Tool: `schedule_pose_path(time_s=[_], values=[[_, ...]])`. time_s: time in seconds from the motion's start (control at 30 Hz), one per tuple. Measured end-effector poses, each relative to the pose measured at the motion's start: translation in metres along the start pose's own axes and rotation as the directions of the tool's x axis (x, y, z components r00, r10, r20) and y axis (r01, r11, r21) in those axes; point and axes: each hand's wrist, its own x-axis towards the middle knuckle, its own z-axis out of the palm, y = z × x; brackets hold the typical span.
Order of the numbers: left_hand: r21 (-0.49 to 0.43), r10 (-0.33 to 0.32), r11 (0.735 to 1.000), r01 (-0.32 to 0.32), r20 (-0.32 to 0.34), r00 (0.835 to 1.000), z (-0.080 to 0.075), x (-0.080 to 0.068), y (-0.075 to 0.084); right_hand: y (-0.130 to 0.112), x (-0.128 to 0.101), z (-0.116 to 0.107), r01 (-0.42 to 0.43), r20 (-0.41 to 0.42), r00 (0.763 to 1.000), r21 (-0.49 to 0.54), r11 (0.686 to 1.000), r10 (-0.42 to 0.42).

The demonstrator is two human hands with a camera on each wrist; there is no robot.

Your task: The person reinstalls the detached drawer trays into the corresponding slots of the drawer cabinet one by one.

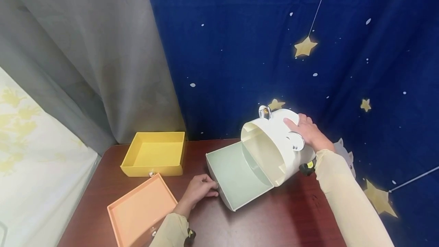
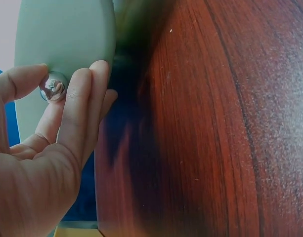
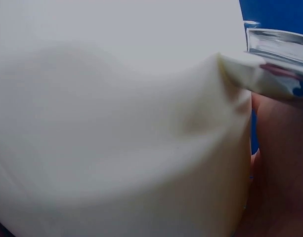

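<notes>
My left hand (image 1: 201, 189) pinches the round silver knob (image 2: 53, 88) on the front of a pale green drawer (image 1: 236, 172), its thumb and fingers on either side of the knob. The drawer sticks far out of a white rounded cabinet (image 1: 278, 136), its inner end at the cabinet's open mouth. On top of the cabinet my right hand (image 1: 308, 130) grips, thumb on the near side and fingertips toward the back. Two shiny ring-like fittings (image 1: 295, 141) stand up from the cabinet. The right wrist view is mostly filled by the white shell, with part of the hand at its right edge.
To the left on the dark red wooden table (image 1: 274, 220) sits a yellow drawer (image 1: 157, 153). An orange drawer (image 1: 142, 209) lies nearer, beside my left forearm. Behind hang a grey curtain (image 1: 92, 48) and a blue star-patterned curtain (image 1: 240, 48), right behind the cabinet.
</notes>
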Motion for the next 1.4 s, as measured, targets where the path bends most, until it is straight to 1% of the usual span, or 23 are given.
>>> schedule_pose_path(time_s=[0.23,0.67,0.83,0.9,1.13,1.4], values=[[-0.004,0.002,1.000,-0.002,-0.011,1.000,0.002,-0.001,0.002,-0.001,0.001,0.000,0.000,0.000,1.000,0.006,1.000,0.000],[-0.005,-0.005,1.000,0.004,-0.056,0.998,0.008,0.001,-0.004,0.001,0.000,0.002,-0.009,-0.007,1.000,0.011,1.000,0.009],[-0.021,-0.002,1.000,0.001,-0.066,0.998,0.010,0.002,-0.004,-0.001,-0.001,0.002,-0.008,-0.005,1.000,0.008,1.000,0.008],[-0.033,-0.010,0.999,0.008,-0.069,0.998,0.011,0.002,-0.004,-0.001,0.000,0.002,-0.006,-0.007,1.000,0.009,1.000,0.006],[-0.058,-0.022,0.998,0.019,-0.050,0.998,0.012,-0.001,-0.001,-0.002,0.000,0.001,-0.001,-0.015,1.000,0.001,1.000,0.001],[-0.049,-0.022,0.999,0.020,-0.045,0.999,0.013,-0.003,0.005,-0.002,-0.002,0.001,-0.020,0.002,1.000,0.023,1.000,0.020]])
